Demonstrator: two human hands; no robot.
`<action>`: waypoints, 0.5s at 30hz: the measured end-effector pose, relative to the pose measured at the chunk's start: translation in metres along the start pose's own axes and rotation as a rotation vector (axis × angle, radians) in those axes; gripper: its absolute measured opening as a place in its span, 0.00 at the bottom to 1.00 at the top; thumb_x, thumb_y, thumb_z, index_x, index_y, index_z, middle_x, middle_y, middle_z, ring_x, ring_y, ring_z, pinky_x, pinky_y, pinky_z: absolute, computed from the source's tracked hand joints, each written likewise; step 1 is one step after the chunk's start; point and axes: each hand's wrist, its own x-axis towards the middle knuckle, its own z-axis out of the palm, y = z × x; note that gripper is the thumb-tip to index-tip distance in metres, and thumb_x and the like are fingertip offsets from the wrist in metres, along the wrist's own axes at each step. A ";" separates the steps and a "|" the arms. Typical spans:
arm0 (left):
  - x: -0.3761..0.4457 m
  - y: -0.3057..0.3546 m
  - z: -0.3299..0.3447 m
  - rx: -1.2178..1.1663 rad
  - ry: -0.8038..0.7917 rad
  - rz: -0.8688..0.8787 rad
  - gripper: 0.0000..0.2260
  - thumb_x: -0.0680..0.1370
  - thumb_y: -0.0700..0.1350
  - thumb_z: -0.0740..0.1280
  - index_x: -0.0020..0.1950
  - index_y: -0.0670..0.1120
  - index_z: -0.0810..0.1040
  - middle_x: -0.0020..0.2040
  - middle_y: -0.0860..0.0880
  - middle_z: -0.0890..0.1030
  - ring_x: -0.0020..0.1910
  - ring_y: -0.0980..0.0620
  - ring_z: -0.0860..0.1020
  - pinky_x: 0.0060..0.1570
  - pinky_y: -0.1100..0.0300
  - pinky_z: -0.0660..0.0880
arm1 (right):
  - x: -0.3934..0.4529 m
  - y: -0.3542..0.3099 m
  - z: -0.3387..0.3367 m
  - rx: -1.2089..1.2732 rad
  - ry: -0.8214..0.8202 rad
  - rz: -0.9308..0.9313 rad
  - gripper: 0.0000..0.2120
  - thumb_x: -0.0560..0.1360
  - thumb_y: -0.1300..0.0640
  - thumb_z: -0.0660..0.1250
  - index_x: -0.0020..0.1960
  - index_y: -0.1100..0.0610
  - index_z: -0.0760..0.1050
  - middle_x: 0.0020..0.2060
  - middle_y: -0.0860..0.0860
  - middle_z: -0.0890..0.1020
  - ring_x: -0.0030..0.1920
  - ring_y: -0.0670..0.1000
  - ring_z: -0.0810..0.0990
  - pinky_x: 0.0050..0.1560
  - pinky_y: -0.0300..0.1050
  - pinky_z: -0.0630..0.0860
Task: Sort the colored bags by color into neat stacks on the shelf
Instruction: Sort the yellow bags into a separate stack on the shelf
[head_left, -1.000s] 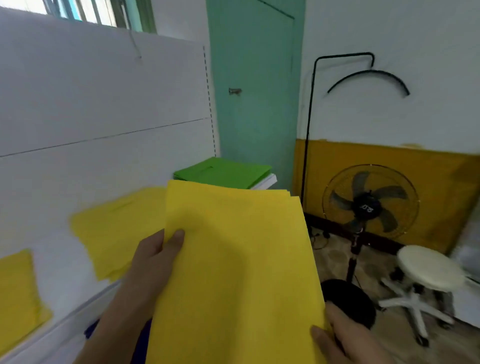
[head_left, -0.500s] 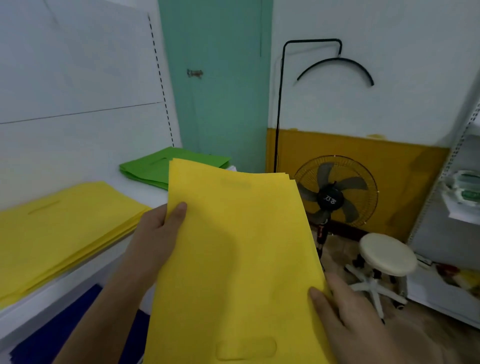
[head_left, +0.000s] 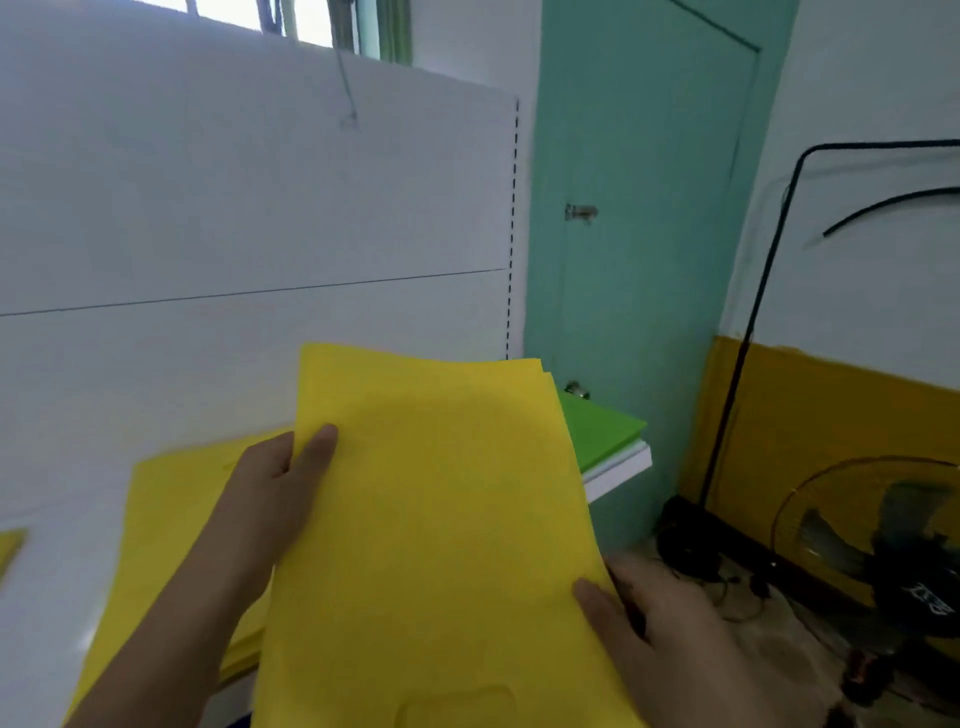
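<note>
I hold a bundle of flat yellow bags (head_left: 441, 519) in front of me with both hands. My left hand (head_left: 270, 499) grips its left edge, thumb on top. My right hand (head_left: 654, 618) grips the lower right edge, thumb on the top sheet. Behind and left of the bundle a stack of yellow bags (head_left: 161, 509) lies on the white shelf (head_left: 618, 470). A stack of green bags (head_left: 597, 426) sits at the shelf's right end, partly hidden by the bundle. Another yellow piece (head_left: 10, 545) shows at the far left edge.
A white panel wall (head_left: 249, 218) backs the shelf. A teal door (head_left: 639, 234) stands behind the shelf's right end. On the floor at the right are a fan (head_left: 883, 545) and a black stand pole (head_left: 748, 322), against a yellow-painted wall base (head_left: 831, 405).
The view has swung back left and up toward the shelf. The held yellow bundle stays in both hands and now overlaps the shelf's yellow stack and part of the green stack.
</note>
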 end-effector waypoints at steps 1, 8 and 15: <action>0.005 -0.002 -0.005 0.030 0.042 -0.005 0.17 0.80 0.51 0.62 0.41 0.40 0.81 0.34 0.47 0.83 0.35 0.48 0.78 0.39 0.53 0.75 | 0.016 0.000 0.004 0.016 -0.012 -0.049 0.12 0.76 0.37 0.58 0.50 0.42 0.75 0.41 0.46 0.81 0.41 0.41 0.79 0.44 0.40 0.76; 0.024 -0.024 -0.049 0.123 0.332 -0.143 0.16 0.79 0.54 0.63 0.45 0.44 0.82 0.40 0.45 0.85 0.41 0.43 0.83 0.47 0.46 0.79 | 0.104 -0.013 0.047 0.123 -0.201 -0.328 0.17 0.77 0.41 0.57 0.49 0.53 0.75 0.37 0.53 0.80 0.37 0.47 0.78 0.41 0.42 0.73; 0.048 -0.053 -0.083 0.363 0.509 -0.148 0.09 0.80 0.51 0.63 0.49 0.46 0.78 0.44 0.49 0.82 0.43 0.47 0.81 0.44 0.52 0.77 | 0.162 -0.033 0.086 0.199 -0.270 -0.434 0.05 0.80 0.44 0.57 0.52 0.43 0.70 0.38 0.44 0.80 0.39 0.43 0.78 0.42 0.40 0.74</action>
